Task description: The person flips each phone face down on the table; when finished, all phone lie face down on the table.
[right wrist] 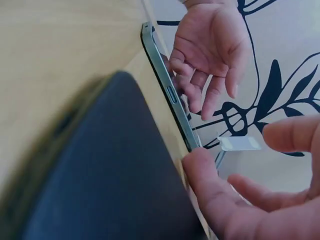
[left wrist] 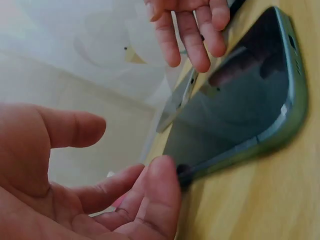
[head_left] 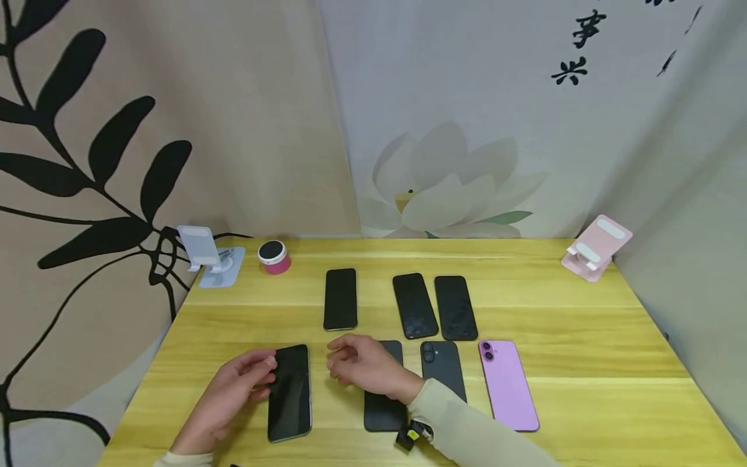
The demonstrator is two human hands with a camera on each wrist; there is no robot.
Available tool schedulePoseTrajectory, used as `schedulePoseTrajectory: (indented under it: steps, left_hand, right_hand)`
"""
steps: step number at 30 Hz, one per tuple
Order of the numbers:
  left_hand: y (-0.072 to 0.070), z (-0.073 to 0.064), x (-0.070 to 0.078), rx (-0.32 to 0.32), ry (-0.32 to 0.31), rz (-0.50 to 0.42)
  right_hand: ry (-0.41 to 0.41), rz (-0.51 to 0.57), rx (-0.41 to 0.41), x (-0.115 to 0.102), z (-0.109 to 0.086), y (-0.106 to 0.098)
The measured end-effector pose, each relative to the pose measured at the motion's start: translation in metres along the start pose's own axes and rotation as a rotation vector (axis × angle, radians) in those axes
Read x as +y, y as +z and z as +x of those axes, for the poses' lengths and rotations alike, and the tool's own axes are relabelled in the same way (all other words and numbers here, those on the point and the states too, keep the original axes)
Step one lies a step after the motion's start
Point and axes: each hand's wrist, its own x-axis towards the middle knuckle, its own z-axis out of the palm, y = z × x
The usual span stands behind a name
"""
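Observation:
A dark-screened smartphone [head_left: 290,392] lies face up at the front left of the wooden table. My left hand [head_left: 233,392] is at its left side, fingertips right at the edge and thumb raised off it in the left wrist view. To the phone's right, my right hand [head_left: 367,363] hovers with loosely bent fingers and nothing between them. Under that hand and wrist lies a dark phone [head_left: 384,415], partly covered; its matte dark surface [right wrist: 115,175] fills the lower left of the right wrist view. The green metal side [left wrist: 295,90] of the left phone shows in the left wrist view.
Right of my hands lie a dark grey phone [head_left: 445,366], camera up, and a purple phone [head_left: 509,389]. Behind are three black-screened phones [head_left: 340,298]. A pale phone stand [head_left: 218,266], a pink jar [head_left: 274,257] and a pink stand [head_left: 598,246] stand along the back.

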Motion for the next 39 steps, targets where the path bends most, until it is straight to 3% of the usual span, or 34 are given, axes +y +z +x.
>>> schedulePoseTrajectory:
  steps: [10, 19, 30, 39]
  left_hand:
    - [-0.005, -0.002, -0.005, 0.005, -0.057, 0.057]
    - [-0.001, -0.003, -0.003, -0.006, -0.083, -0.01]
    - [-0.006, 0.001, 0.002, -0.039, -0.056, -0.039]
    - [-0.007, 0.002, -0.005, -0.111, 0.032, -0.117]
  right_hand:
    - [0.122, 0.301, -0.009, -0.002, 0.008, 0.013]
    - [0.16, 0.388, -0.031, 0.0, 0.011, 0.019]
    - [0.125, 0.399, 0.004, -0.003, 0.011, 0.025]
    - [0.082, 0.184, 0.022, -0.002, 0.006, 0.029]
